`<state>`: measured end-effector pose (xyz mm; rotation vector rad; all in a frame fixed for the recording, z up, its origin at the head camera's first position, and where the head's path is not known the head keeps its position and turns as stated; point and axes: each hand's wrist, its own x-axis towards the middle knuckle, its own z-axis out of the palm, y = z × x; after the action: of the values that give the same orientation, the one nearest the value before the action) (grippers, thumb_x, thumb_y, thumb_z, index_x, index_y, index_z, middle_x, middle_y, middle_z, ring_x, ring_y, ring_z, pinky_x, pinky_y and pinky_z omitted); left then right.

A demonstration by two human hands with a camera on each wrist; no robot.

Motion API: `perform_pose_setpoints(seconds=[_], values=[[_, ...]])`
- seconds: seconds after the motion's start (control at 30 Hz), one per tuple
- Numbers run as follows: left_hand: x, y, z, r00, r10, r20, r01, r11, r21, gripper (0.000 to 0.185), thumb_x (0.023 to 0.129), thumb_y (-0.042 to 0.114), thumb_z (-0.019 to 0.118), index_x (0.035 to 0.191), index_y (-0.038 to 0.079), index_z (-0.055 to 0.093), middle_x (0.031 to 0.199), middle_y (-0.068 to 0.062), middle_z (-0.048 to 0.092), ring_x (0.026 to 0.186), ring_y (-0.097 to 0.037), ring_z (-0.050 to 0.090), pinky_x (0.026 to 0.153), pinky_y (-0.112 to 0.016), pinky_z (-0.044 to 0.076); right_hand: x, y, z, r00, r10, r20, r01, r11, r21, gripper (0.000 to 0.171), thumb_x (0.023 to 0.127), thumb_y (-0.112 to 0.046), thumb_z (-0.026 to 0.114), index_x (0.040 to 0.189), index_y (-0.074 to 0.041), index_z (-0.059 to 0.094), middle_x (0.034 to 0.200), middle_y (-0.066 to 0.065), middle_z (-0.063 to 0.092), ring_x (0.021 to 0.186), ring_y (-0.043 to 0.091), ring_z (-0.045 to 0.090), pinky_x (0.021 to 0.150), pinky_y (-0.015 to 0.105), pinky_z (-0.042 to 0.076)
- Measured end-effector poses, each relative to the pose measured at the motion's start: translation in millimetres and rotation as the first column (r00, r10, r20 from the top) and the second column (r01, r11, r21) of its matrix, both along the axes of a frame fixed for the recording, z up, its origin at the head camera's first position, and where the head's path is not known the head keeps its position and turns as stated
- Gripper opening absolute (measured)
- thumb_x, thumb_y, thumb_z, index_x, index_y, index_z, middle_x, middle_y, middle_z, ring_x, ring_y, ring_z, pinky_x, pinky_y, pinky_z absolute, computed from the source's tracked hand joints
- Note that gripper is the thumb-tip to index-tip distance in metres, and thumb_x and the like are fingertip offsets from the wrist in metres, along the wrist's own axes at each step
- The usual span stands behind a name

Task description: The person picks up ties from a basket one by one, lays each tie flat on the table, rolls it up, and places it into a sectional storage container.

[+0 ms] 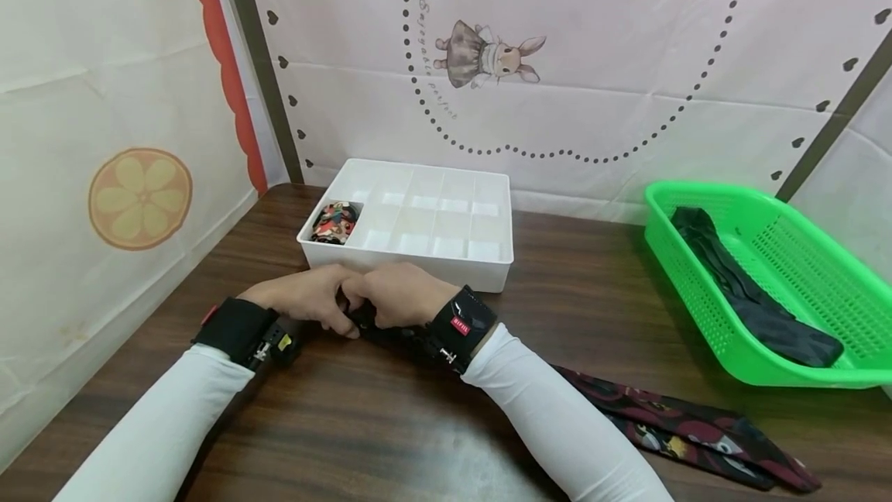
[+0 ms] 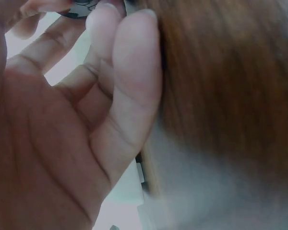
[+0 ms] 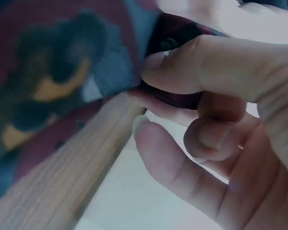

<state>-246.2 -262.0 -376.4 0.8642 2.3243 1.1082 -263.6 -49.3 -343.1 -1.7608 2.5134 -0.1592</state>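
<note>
A long, dark maroon necktie [image 1: 683,424] with a coloured cartoon pattern runs over the table from the right, under my right forearm. My right hand [image 1: 404,293] pinches it between thumb and fingers; the patterned cloth [image 3: 62,62] fills the left of the right wrist view. Right beside it, my left hand [image 1: 310,297] holds the necktie's end with curled fingers. Only a dark sliver [image 2: 81,9] shows at its fingertips in the left wrist view. Both hands meet just before the white divided box [image 1: 404,258], largely covering the held end.
One front-left compartment of the box holds folded patterned cloth [image 1: 334,223]. A green basket [image 1: 704,324] stands at the right with a dark folded necktie [image 1: 753,300] in it. A printed cloth [image 1: 592,99] hangs behind the wooden table [image 1: 313,424].
</note>
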Motion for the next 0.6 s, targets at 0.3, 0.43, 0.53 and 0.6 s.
perform_pose_setpoints(seconds=[0.3,0.43,0.53,0.6], values=[[2.1,3.9,7.2,1.0,0.028,-0.01,-0.028,0.998,-0.056,0.023,0.081,-0.002,0.083,0.098,0.008,0.07,0.083,-0.001,0.064,0.065,-0.014,0.062,0.058,-0.028,0.054,-3.2,-0.1,5.1,0.996,-0.002,0.085,-0.003,0.999,0.054,0.037,0.086,-0.006,0.082,0.12,-0.019,0.076,0.082,-0.006,0.058,0.076,0.012,0.052,0.067,0.027,0.046],[3.2,3.1,8.4,0.999,0.03,0.012,-0.029,0.998,-0.052,0.029,0.08,-0.006,0.08,0.103,0.006,0.069,0.087,-0.003,0.063,0.067,-0.014,0.062,0.059,-0.028,0.054,-2.1,0.4,3.4,1.0,-0.007,0.017,0.006,0.999,0.044,0.031,0.085,-0.01,0.084,0.114,-0.02,0.077,0.086,-0.007,0.061,0.079,0.012,0.054,0.073,0.028,0.05],[3.7,1.2,6.4,0.999,0.013,0.051,-0.013,1.0,-0.004,0.028,0.081,-0.006,0.082,0.104,0.003,0.07,0.087,-0.004,0.064,0.071,-0.014,0.06,0.063,-0.027,0.053,1.7,-0.7,-0.9,0.998,-0.005,-0.064,0.005,1.0,0.01,0.028,0.083,-0.01,0.085,0.106,-0.019,0.071,0.081,-0.006,0.063,0.077,0.014,0.057,0.072,0.031,0.052],[4.0,0.5,4.1,0.997,0.002,0.071,-0.003,1.0,0.016,0.027,0.082,-0.003,0.085,0.104,0.003,0.071,0.087,-0.003,0.065,0.072,-0.014,0.06,0.064,-0.027,0.053,4.3,-2.1,-4.1,0.995,0.007,-0.096,-0.007,1.0,-0.004,0.028,0.083,-0.008,0.085,0.102,-0.018,0.066,0.077,-0.005,0.062,0.075,0.015,0.057,0.069,0.032,0.052]])
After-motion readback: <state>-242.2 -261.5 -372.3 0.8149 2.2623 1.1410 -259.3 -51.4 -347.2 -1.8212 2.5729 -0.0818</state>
